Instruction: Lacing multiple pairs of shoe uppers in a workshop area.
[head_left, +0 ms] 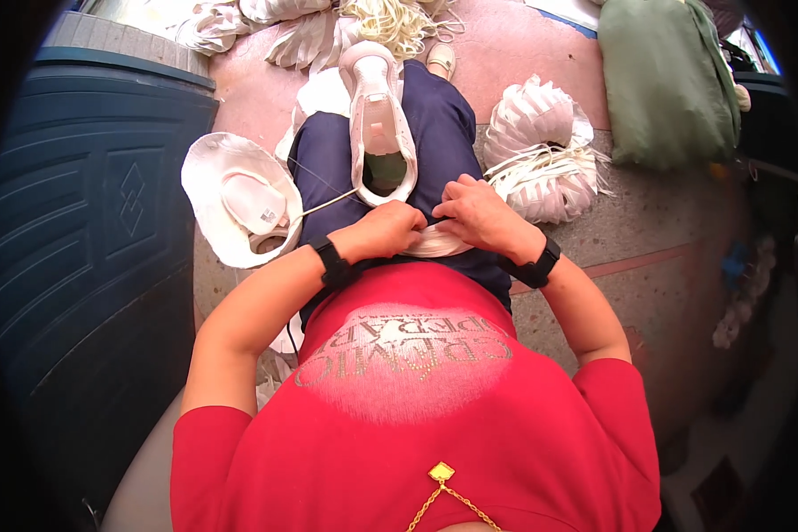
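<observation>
A pale pink-white shoe upper (370, 106) lies along my thighs, its opening toward me. My left hand (387, 232) is just below that opening, its fingers closed in a pinch; what they hold is hidden. Close beside it, my right hand (488, 217) has its fingers curled with thumb and fingertip together; anything between them is too small to make out. Under both hands a white stranded bundle (439, 242) rests on my lap. A thin pale cord (330, 202) runs from the shoe upper's opening toward a second white shoe piece (230, 177) at my left.
Bundles of white shoe parts tied with cord (541, 160) sit on the floor at my right. More bundles and loose pale laces (390, 25) lie ahead. A stuffed green sack (669, 84) stands at the far right, and a dark blue panelled door (97, 204) at the left.
</observation>
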### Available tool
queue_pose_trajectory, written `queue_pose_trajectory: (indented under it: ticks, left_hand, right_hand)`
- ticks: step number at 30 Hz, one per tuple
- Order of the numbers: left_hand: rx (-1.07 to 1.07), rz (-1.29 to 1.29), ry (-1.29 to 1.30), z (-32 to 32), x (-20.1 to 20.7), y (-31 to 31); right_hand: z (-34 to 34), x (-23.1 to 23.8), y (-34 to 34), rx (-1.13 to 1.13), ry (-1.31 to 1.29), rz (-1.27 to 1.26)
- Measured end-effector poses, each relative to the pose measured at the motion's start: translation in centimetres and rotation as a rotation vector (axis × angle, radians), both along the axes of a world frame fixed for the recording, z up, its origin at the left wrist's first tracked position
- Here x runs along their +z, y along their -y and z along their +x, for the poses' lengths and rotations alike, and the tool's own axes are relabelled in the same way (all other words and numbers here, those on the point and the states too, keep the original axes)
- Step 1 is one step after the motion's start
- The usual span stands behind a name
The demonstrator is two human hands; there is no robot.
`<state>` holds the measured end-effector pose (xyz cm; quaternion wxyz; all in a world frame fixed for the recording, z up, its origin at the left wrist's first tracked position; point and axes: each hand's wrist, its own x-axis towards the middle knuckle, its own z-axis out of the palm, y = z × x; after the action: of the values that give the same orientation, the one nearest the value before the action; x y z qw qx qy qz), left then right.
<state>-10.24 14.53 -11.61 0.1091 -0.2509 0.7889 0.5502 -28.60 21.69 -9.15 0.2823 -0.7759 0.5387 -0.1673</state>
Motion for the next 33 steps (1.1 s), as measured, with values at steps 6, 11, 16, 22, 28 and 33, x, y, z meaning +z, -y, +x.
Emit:
queue_pose_trajectory:
  ticks: [6,11,16,22,28,33]
  left_hand:
    - [0.045,-0.082,-0.106,-0.4,1.7,0.5]
    - [0.256,0.249,0.027,-0.1,4.4,1.0]
    - [0.186,0.266,0.031,0.3,3.1,0.7]
    - [0.085,0.115,0.135,0.0,2.9,0.4]
    - [0.140,0.199,-0.105,0.3,4.2,0.7]
    - [0.477,0.754,0.095,3.0,6.3,2.9]
  right_hand:
    - [0.7,-0.3,-0.5,0.051,-0.200,0.014]
    - [0.1,0.1,0.2,-0.033,0.046,0.193]
    - [0.5,0.3,0.7,-0.023,0.119,0.243]
    - [0.6,0.5,0.6,0.088,-0.100,0.203]
    - [0.2,2.4,1.6,-0.070,0.155,-0.221]
    - [-2.3,3.8,2.9,-0.336,0.147,-0.173]
